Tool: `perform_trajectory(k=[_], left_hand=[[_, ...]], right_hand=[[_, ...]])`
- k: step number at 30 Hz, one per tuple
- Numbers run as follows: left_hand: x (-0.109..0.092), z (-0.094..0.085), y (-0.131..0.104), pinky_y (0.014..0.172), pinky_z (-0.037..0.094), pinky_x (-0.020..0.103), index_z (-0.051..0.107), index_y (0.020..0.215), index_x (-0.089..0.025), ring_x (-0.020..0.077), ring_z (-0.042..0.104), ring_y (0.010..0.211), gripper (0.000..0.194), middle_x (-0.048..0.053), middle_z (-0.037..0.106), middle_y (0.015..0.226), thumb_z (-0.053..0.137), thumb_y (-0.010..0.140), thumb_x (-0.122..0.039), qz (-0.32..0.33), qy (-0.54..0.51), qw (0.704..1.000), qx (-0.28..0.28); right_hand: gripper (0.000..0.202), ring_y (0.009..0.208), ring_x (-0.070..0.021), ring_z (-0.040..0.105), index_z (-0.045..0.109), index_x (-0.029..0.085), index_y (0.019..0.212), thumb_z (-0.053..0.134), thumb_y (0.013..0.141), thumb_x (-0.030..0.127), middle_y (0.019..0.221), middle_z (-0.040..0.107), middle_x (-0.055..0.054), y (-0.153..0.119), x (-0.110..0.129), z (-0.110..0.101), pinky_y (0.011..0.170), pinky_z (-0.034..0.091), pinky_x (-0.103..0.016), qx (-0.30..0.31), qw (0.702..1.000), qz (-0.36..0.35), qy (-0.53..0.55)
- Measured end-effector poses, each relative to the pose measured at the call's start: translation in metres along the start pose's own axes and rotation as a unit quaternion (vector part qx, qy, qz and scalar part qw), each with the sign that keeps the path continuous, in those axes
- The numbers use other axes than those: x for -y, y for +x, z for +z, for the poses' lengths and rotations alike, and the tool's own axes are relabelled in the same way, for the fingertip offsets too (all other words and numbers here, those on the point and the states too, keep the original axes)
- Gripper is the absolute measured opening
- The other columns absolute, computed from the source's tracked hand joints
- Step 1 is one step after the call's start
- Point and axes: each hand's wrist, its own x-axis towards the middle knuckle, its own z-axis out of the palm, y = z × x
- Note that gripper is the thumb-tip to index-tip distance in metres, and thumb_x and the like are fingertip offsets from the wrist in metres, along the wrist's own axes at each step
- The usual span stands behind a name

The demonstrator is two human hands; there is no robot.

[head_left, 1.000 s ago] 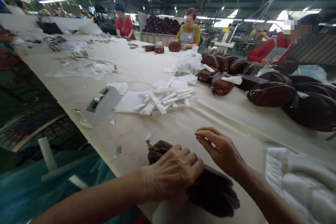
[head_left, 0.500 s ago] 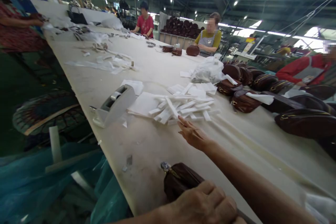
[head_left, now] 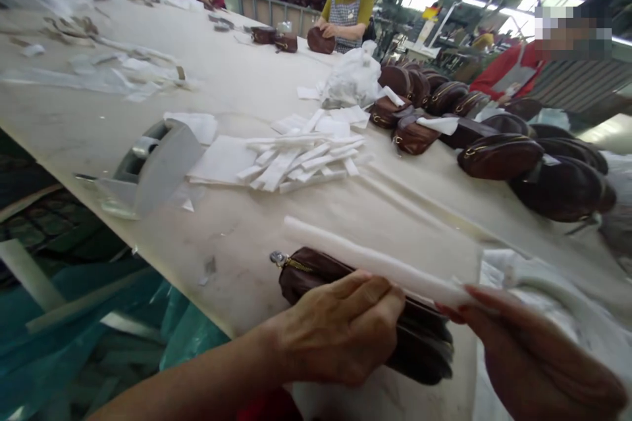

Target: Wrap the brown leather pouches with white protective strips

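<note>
A dark brown zippered leather bag (head_left: 424, 335) lies on the table in front of me, its brass zipper and wrapped metal pull at the far left end. My left hand (head_left: 345, 322) is closed over the bag's middle, fingers curled on its top edge. A long strip of white foam paper (head_left: 365, 253) stretches along the bag's far side. My right hand (head_left: 523, 342) pinches the strip's right end between thumb and fingers. Beyond them lies a pile of similar white strips (head_left: 301, 161) on white sheets (head_left: 222, 161).
A grey tape dispenser (head_left: 153, 164) stands near the left table edge. Several brown bags (head_left: 498, 154) line the right side, near a crumpled clear plastic bag (head_left: 353, 79). Co-workers sit around the far table. A teal sack (head_left: 123, 309) with offcuts hangs below the left edge.
My right hand has left the pile with one white strip and come back to the right end of the bag. My left hand stays on the bag. The view has shifted right and down.
</note>
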Motion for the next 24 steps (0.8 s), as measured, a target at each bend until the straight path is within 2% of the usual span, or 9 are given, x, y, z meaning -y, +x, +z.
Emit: perform_trajectory(k=[4,7,9,12,14,19,22,24], left_hand=[[-0.005,0.001,-0.006,0.1,0.041,0.028,0.062,0.091,-0.017,0.0133,0.05,0.111,0.015,0.002,0.063,0.11,0.048,0.087,-0.015,0.008,0.06,0.996,-0.059],[-0.006,0.001,-0.008,0.103,0.038,0.034,0.062,0.092,-0.018,0.0173,0.048,0.116,0.012,0.003,0.062,0.115,0.052,0.087,-0.018,-0.006,0.087,0.996,-0.031],[-0.006,0.0,-0.009,0.099,0.042,0.038,0.061,0.093,-0.015,0.0207,0.051,0.111,0.011,0.008,0.063,0.109,0.058,0.084,-0.018,-0.006,0.084,0.996,-0.02],[-0.003,-0.001,-0.008,0.09,0.046,0.037,0.059,0.1,-0.014,0.0194,0.056,0.097,0.021,0.007,0.064,0.097,0.064,0.08,-0.014,0.004,0.075,0.997,-0.021],[-0.002,-0.001,-0.006,0.088,0.046,0.037,0.057,0.106,-0.014,0.0187,0.056,0.095,0.027,0.006,0.064,0.097,0.065,0.081,-0.014,-0.001,0.067,0.998,-0.01],[-0.001,-0.003,0.003,0.086,0.046,0.035,0.056,0.108,-0.014,0.0182,0.056,0.095,0.023,0.006,0.064,0.097,0.06,0.086,-0.017,-0.053,0.034,0.997,0.033],[0.002,-0.005,0.011,0.092,0.044,0.043,0.059,0.099,-0.016,0.025,0.054,0.107,0.013,0.012,0.061,0.108,0.058,0.087,-0.02,-0.078,0.037,0.994,0.06],[0.006,-0.005,0.014,0.092,0.045,0.045,0.059,0.094,-0.016,0.0271,0.054,0.109,0.009,0.014,0.059,0.115,0.056,0.088,-0.022,-0.072,0.032,0.994,0.08]], right_hand=[[0.022,0.071,-0.0168,0.069,0.068,0.029,0.101,0.066,0.081,0.021,0.089,0.072,0.002,-0.018,-0.013,-0.008,0.064,0.06,-0.026,0.033,0.997,-0.053,0.04],[0.022,0.072,-0.0152,0.069,0.067,0.028,0.101,0.063,0.083,0.016,0.088,0.071,0.001,-0.016,-0.017,-0.008,0.061,0.058,-0.022,0.074,0.992,-0.086,0.062],[0.023,0.073,-0.015,0.068,0.067,0.026,0.101,0.062,0.083,0.013,0.087,0.07,-0.001,-0.014,-0.017,-0.008,0.062,0.058,-0.022,0.087,0.988,-0.108,0.064],[0.027,0.075,-0.0147,0.068,0.067,0.023,0.103,0.059,0.082,0.008,0.086,0.07,-0.003,-0.014,-0.016,-0.005,0.064,0.057,-0.023,0.08,0.984,-0.146,0.066],[0.026,0.074,-0.0143,0.067,0.067,0.023,0.103,0.057,0.083,0.007,0.085,0.069,-0.004,-0.015,-0.015,-0.003,0.064,0.056,-0.023,0.066,0.983,-0.159,0.06],[0.024,0.074,-0.0137,0.065,0.067,0.021,0.103,0.057,0.084,0.009,0.085,0.066,-0.005,-0.018,-0.022,0.002,0.063,0.055,-0.023,0.051,0.987,-0.146,0.045],[0.027,0.077,-0.0145,0.064,0.065,0.021,0.106,0.054,0.085,0.008,0.087,0.065,-0.005,-0.021,-0.027,0.005,0.065,0.055,-0.024,0.052,0.988,-0.138,0.052],[0.031,0.08,-0.0155,0.063,0.063,0.021,0.11,0.051,0.086,0.007,0.089,0.064,-0.006,-0.024,-0.027,0.005,0.067,0.054,-0.027,0.054,0.988,-0.135,0.056]])
